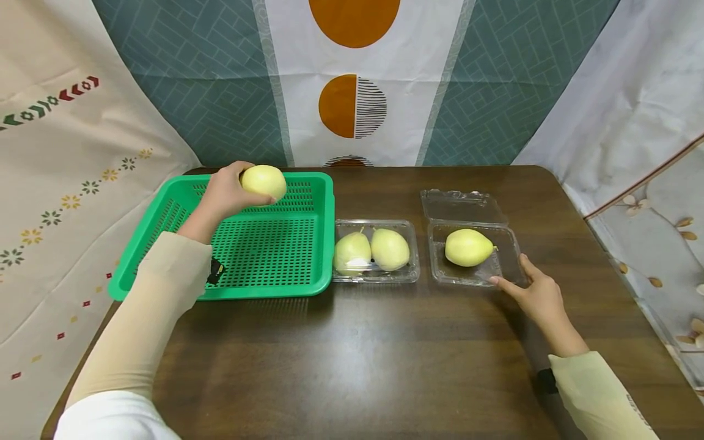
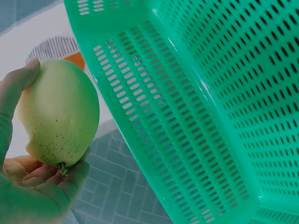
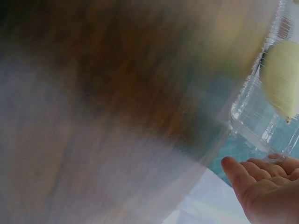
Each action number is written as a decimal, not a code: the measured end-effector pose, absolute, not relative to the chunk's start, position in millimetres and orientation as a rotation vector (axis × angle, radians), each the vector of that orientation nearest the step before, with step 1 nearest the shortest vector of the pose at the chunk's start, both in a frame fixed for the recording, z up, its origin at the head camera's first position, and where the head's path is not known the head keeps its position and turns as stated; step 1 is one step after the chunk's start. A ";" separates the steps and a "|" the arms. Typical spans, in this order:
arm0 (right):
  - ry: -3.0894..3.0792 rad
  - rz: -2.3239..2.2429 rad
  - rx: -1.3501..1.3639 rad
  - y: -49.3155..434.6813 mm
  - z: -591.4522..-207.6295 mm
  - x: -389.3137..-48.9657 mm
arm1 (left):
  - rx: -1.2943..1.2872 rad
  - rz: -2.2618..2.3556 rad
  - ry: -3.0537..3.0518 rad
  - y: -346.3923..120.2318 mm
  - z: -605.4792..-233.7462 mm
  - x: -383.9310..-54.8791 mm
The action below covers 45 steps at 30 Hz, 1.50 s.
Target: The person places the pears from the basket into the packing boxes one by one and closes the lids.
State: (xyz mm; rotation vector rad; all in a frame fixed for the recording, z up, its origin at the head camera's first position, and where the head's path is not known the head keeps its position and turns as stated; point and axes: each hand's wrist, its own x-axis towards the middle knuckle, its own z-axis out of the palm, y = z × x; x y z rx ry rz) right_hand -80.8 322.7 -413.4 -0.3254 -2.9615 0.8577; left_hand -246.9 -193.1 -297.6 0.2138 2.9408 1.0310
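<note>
My left hand (image 1: 228, 189) grips a pale yellow-green pear (image 1: 265, 183) above the back part of the green basket (image 1: 324, 244). In the left wrist view the thumb lies on one side of the pear and the fingers on the other, with its short stem showing. My right hand (image 1: 541, 299) is at the front right corner of an opened clear plastic box (image 1: 440, 276), fingers spread around that corner. One pear (image 1: 469, 247) lies inside the box. In the right wrist view the fingertips are right at the box's edge, the thumb apart from it.
Between the basket and the opened box stands another clear box (image 1: 414, 269) holding two pears (image 1: 390, 249), close against the basket's right side. The opened box's lid (image 1: 463, 206) lies back toward the rear of the brown wooden table (image 1: 352, 366). Patterned cloth (image 1: 352, 61) hangs behind.
</note>
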 end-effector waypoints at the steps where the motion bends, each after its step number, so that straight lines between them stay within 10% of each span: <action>1: -2.961 0.851 -0.329 323.1 -413.1 -80.6 | 0.220 1.035 2.937 -190.5 -296.5 -246.5; 45: -2.930 0.844 -0.306 321.5 -411.7 -81.8 | 0.371 1.188 2.989 -130.2 -266.1 -252.5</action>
